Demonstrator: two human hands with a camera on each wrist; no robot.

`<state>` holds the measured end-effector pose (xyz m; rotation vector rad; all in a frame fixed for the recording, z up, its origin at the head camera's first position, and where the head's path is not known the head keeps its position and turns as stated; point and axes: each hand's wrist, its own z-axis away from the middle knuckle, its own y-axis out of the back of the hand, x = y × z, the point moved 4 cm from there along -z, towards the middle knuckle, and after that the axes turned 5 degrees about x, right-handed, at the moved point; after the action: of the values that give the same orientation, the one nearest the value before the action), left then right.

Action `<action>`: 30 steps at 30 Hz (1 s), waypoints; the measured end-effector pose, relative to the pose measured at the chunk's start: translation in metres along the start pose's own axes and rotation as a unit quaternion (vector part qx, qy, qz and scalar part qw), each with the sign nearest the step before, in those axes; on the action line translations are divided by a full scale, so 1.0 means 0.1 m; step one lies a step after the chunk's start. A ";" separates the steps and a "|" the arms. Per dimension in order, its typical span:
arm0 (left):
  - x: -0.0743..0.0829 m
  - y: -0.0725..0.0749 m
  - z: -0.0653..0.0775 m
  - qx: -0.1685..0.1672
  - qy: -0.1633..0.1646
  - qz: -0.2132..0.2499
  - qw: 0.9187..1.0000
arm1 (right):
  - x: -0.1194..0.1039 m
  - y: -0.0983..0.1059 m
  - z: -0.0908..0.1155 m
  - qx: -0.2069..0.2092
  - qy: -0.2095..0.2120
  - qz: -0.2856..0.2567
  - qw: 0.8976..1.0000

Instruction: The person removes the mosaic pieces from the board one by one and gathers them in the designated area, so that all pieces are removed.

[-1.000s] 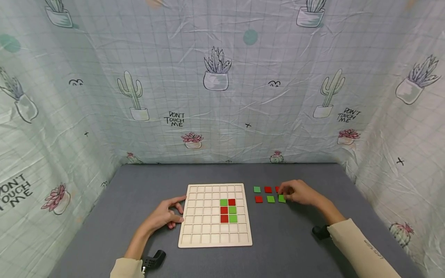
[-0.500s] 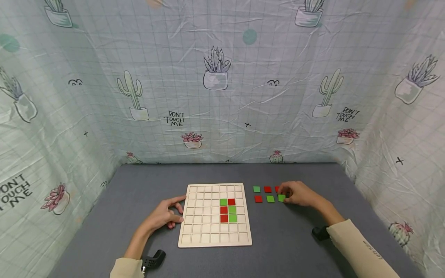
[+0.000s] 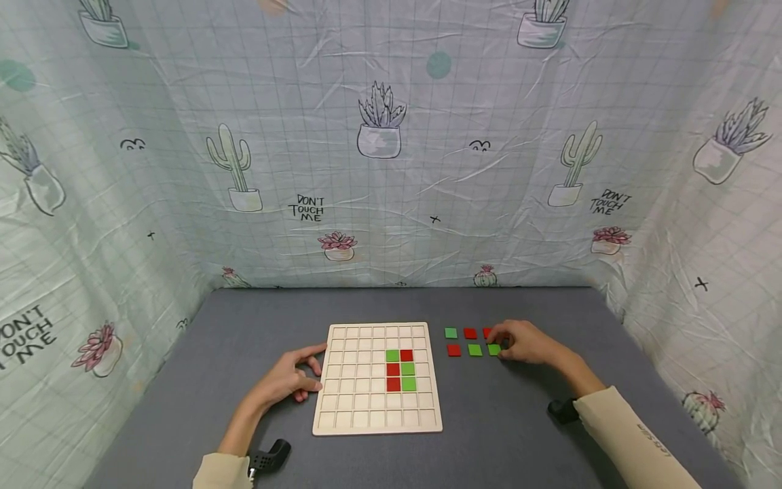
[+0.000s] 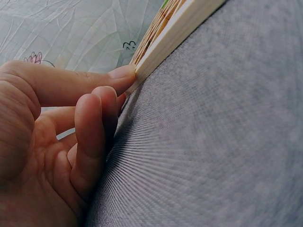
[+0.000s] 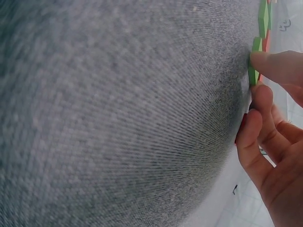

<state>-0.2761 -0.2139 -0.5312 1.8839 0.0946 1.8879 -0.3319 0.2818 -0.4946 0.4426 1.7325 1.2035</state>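
A square pale wooden board (image 3: 360, 422) with a grid of shallow cells lies on the table. Some of its cells, right of centre, hold red and green tiles (image 3: 394, 369). My left hand (image 3: 282, 379) touches the board's left edge with index finger and thumb tips; its other fingers are bent. In the left wrist view the thumb (image 4: 90, 85) meets the board's side (image 4: 175, 40). My right hand (image 3: 530, 342) pinches a green tile (image 3: 493, 350) at the near right of the loose group, close over the table. Its fingers partly cover a red tile (image 3: 487, 333) behind.
Further loose tiles lie in two short rows right of the board, among them a red tile (image 3: 453, 350), a green tile (image 3: 474, 350) and another red one (image 3: 470, 333). A patterned cloth (image 3: 391, 190) hangs round the grey table (image 3: 269, 316) at the back and sides.
My right hand shifts down very slightly at the green tile. The left hand, the board and the tiles in it stay where they were.
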 end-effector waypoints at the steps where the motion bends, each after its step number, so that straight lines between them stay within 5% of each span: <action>1: 0.00 0.00 0.00 0.000 0.000 0.001 1.000 | 0.00 0.00 0.00 0.000 0.000 -0.002 1.000; 19: 0.01 0.01 0.01 -0.002 0.000 -0.003 1.000 | 0.00 0.04 -0.04 -0.006 -0.006 -0.013 1.000; 30: 0.02 0.00 0.01 -0.002 -0.003 -0.007 1.000 | -0.30 0.06 -0.16 0.017 0.039 -0.007 0.999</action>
<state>-0.2751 -0.2140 -0.5295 1.8803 0.1018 1.8715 -0.3318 0.2544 -0.4737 0.4076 1.8215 1.1972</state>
